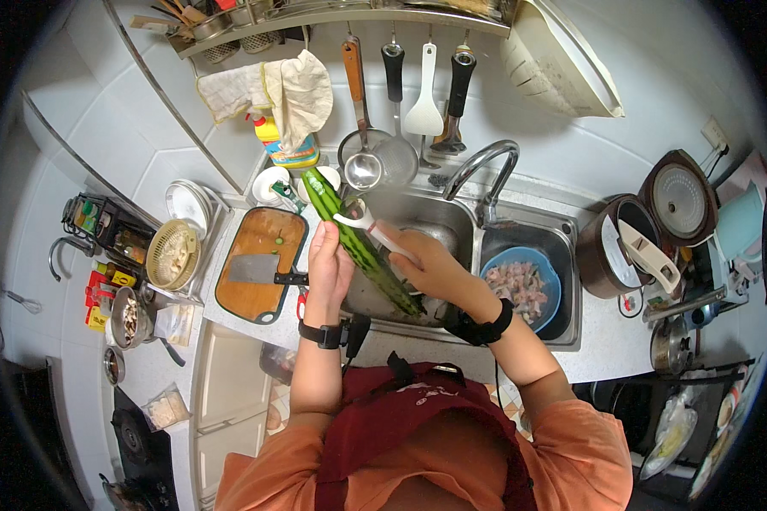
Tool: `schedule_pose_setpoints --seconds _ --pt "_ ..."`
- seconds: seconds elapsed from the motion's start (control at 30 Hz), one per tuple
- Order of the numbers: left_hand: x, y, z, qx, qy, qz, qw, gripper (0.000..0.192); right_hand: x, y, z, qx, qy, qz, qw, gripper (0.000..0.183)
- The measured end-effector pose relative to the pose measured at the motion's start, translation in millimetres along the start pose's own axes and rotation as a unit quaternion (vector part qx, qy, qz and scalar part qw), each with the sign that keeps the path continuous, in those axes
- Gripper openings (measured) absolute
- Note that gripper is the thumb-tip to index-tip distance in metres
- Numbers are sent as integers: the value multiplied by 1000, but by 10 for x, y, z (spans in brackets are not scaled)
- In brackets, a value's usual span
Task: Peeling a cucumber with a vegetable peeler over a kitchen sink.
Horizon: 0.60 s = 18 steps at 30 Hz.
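Note:
My left hand (329,265) grips a long dark-green gourd (365,255), perhaps a cucumber or loofah, held slanting over the left basin of the steel sink (450,220). Lighter green stripes run along its upper part. In my right hand (431,259) is a white vegetable peeler (362,219), its head against or very near the gourd's side. Left of my left hand lies a wooden cutting board (255,236) bearing a cleaver (255,268) and small green pieces. Part of the gourd's lower end is shaded.
A blue basin of cut raw meat (518,281) sits in the right sink bowl, below the curved faucet (486,166). Ladles and a white spatula (426,112) hang behind. A rice cooker (613,249) stands right; a colander (174,252) and pan (128,319) stand left.

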<state>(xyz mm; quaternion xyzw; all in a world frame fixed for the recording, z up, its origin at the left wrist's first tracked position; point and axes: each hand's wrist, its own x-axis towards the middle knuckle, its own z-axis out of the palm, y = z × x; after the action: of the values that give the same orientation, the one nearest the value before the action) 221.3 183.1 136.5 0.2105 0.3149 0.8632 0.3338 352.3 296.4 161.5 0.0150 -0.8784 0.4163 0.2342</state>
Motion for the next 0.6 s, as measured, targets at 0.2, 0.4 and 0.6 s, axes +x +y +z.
schedule_pose_setpoints --seconds 0.2,0.4,0.6 --pt "11 -43 -32 -15 -8 -16 1000 33 -39 13 -9 5 3 15 1000 50" --pt "43 -35 -9 -41 6 -19 999 30 -127 -24 -13 2 -1 44 999 49" --pt "77 53 -64 -55 41 4 998 31 -239 50 60 19 -42 67 997 48"
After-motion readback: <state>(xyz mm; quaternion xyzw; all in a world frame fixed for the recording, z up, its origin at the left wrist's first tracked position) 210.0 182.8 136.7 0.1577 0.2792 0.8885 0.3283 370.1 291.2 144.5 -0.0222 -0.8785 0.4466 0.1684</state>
